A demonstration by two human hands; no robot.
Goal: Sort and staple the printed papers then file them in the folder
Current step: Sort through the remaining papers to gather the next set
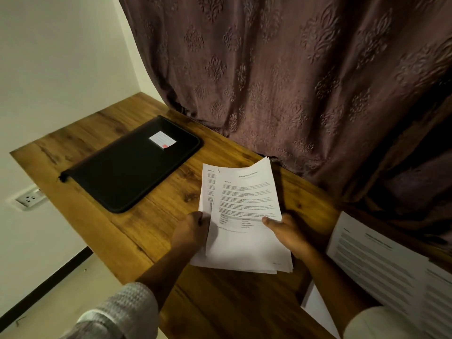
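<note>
**A:** Where are the papers (pixel 244 216) right now?

**B:** In both hands, just above the desk (pixel 146 231). The black folder (pixel 132 165) lies flat, well off to the left. The left hand (pixel 192 230) pinches the stack's left edge, its fingers (pixel 199 216) curled round it. The right hand (pixel 289 232) clamps the right side, thumb pressed on the top sheet and the other fingers mostly hidden beneath. That top sheet sits skewed over the rest.

**A:** How will they handle?

**B:** Light, thin and floppy, I'd judge, and slick against each other, so loose sheets fan out and slip easily. Best taken near a lower corner, thumb above and fingers below, then tapped square before stapling.

**A:** Anything else nearby?

**B:** More printed sheets (pixel 391 260) at the right. I can't see a stapler.
</note>
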